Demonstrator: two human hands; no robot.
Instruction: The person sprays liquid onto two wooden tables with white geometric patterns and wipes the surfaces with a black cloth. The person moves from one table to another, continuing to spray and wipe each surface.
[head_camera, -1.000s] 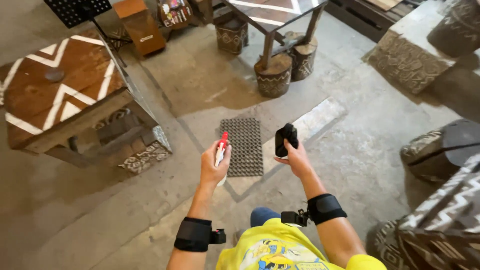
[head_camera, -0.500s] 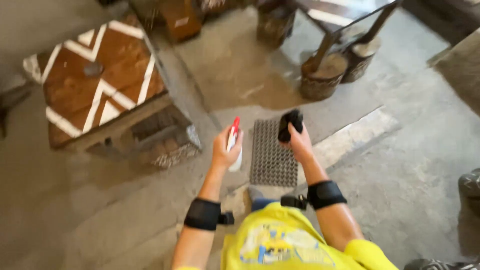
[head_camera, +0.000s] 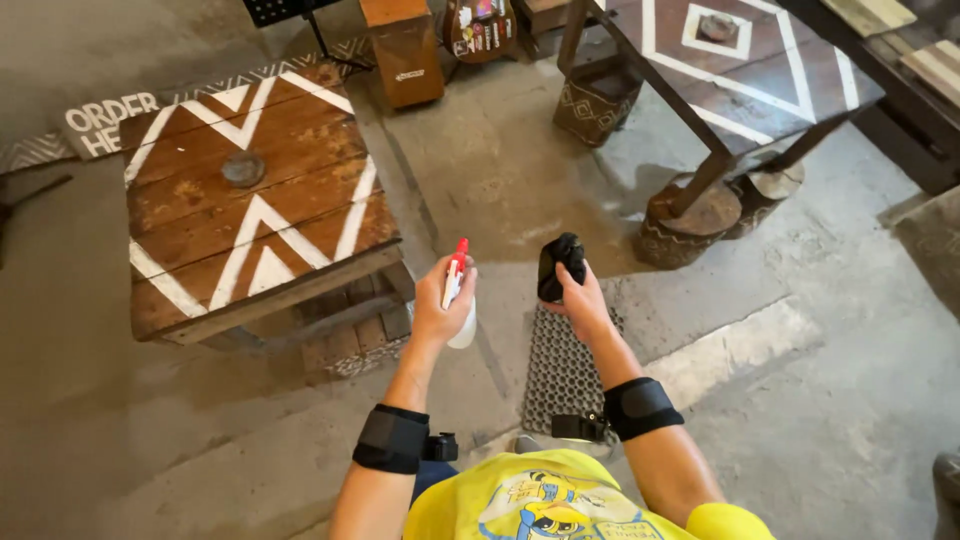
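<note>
Though fist-hidden, spray bottle's (head_camera: 457, 290) body

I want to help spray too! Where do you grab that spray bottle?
Grab the spray bottle around its narrow neck, just under the red nozzle, coming from behind. It stands upright in the left hand, nozzle pointing away, so a finger can reach the trigger.

Red-topped white spray bottle (head_camera: 457, 290) held upright; black cloth (head_camera: 560, 265) bunched.
</note>
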